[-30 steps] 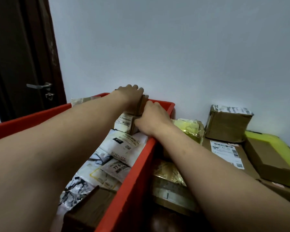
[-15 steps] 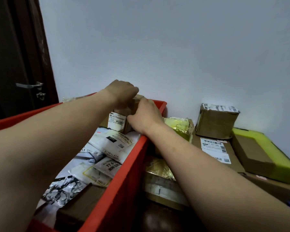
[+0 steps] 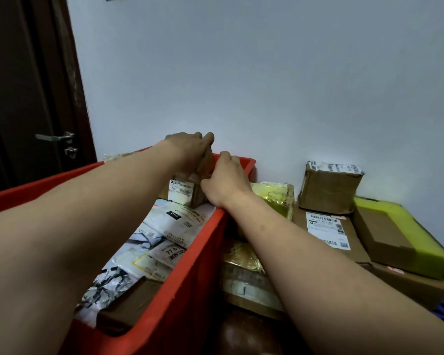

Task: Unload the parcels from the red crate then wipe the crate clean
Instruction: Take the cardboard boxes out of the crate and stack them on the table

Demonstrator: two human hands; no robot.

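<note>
The red crate (image 3: 190,272) fills the lower left, full of white mailer bags (image 3: 174,221) and brown parcels. At its far right corner stands a small brown cardboard box (image 3: 190,187) with a white label. My left hand (image 3: 187,147) grips the top of that box from the left. My right hand (image 3: 226,180) grips it from the right, fingers curled over its edge. Most of the box is hidden behind both hands. A dark brown parcel (image 3: 128,308) lies at the crate's near end.
Right of the crate lie unloaded parcels: a yellow-green bag (image 3: 274,198), a taped brown box (image 3: 328,188), a flat labelled box (image 3: 328,231), a yellow-green padded parcel (image 3: 405,239) and gold-wrapped packets (image 3: 241,257). A white wall stands behind, a dark door (image 3: 31,98) at left.
Both hands have stayed on the small box at the far corner; the left hand has risen a little to its top edge. The camera view has shifted slightly.
</note>
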